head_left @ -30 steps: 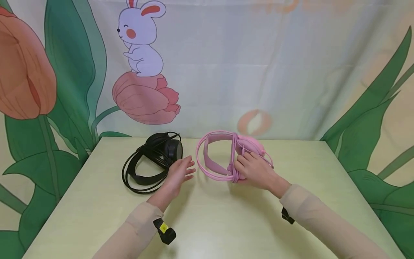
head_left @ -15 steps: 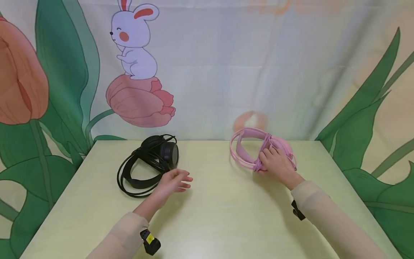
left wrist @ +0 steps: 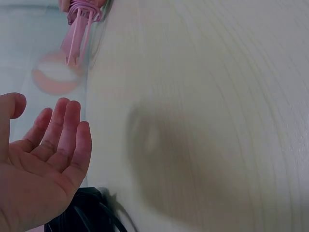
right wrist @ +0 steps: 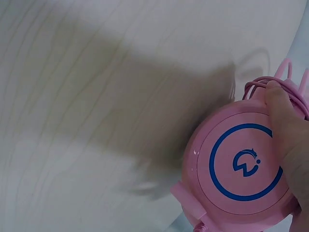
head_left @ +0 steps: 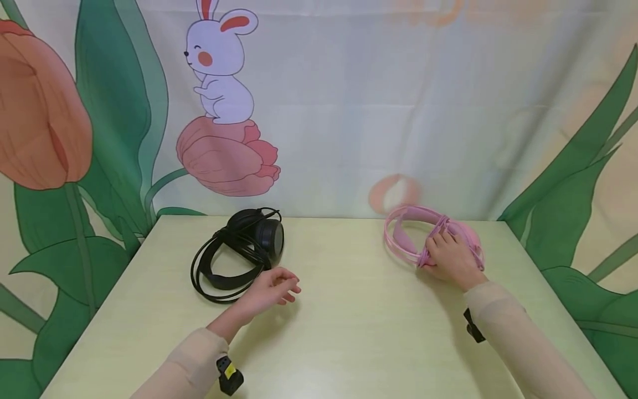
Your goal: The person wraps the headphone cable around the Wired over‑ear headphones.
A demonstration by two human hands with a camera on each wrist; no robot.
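Note:
Pink headphones [head_left: 406, 252], their cord wound around them, are gripped by my right hand [head_left: 451, 257] at the far right of the table. In the right wrist view, my thumb lies along the pink ear cup [right wrist: 241, 164], which bears a blue ring and logo. Black headphones [head_left: 271, 238] with a coiled black cable lie at the left of the table, headband toward the front left. Just in front of them hovers my left hand [head_left: 269, 291], holding nothing, its fingers loosely bent. The left wrist view shows its palm [left wrist: 34, 188] above a dark part of the black headphones.
A pale wood-grain table [head_left: 339, 332] spans the view. Behind its back edge hangs a fabric backdrop [head_left: 339, 111] printed with a rabbit, tulips and leaves. A small black camera [head_left: 229, 377] is worn on the left wrist, another [head_left: 473, 326] on the right.
My right hand has carried the pink headphones from mid-table to the right, near the back edge. My left hand has drawn slightly forward from the black headphones, which stay put.

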